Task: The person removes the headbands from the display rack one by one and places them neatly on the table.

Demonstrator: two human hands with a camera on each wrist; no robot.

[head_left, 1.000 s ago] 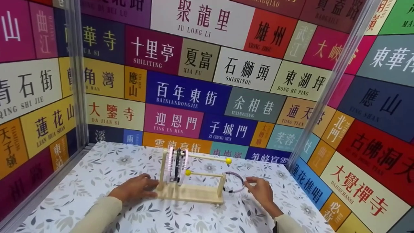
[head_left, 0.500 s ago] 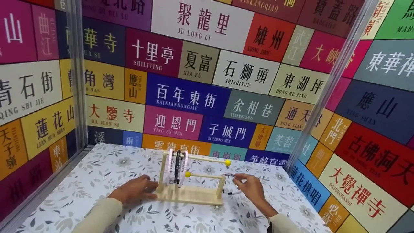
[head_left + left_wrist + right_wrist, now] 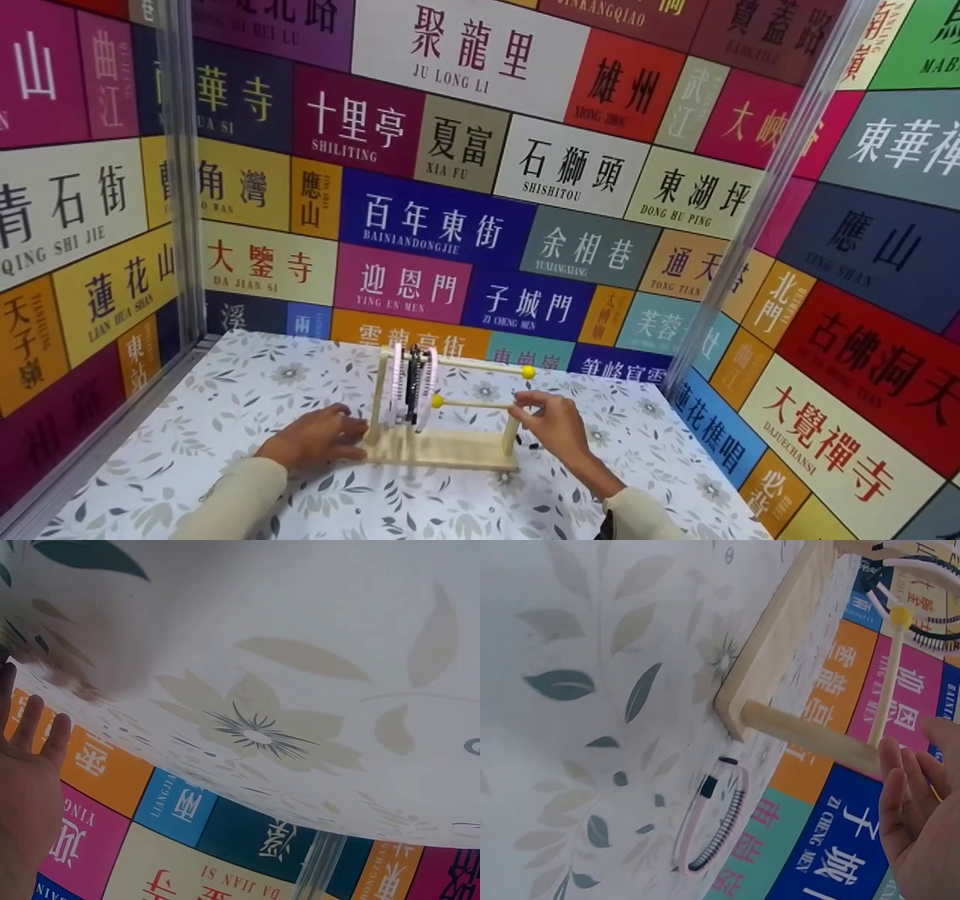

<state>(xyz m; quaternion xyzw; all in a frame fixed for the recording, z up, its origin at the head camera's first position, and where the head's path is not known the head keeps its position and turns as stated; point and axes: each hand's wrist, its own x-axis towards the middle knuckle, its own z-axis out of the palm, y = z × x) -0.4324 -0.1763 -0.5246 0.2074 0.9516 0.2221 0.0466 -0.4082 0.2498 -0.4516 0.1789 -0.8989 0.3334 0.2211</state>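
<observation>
A light wooden headband rack stands on the table, with two rods tipped by yellow balls. Several pink, white and black headbands hang on its upper rod at the left. My left hand holds the left end of the rack's base, fingers and thumb at its edge; in the left wrist view only part of this hand shows. My right hand pinches the top of the short right post, where the lower rod joins it. A pink headband with black teeth rests on the tabletop beside that post.
A white cloth with grey leaves and flowers covers the table. Walls of coloured sign panels close in the back and both sides. Metal corner poles rise behind the table's back corners.
My right hand has moved left, from the headband's curve to the top of the right post. That headband has come out of my fingers. The left hand has stayed at the base.
</observation>
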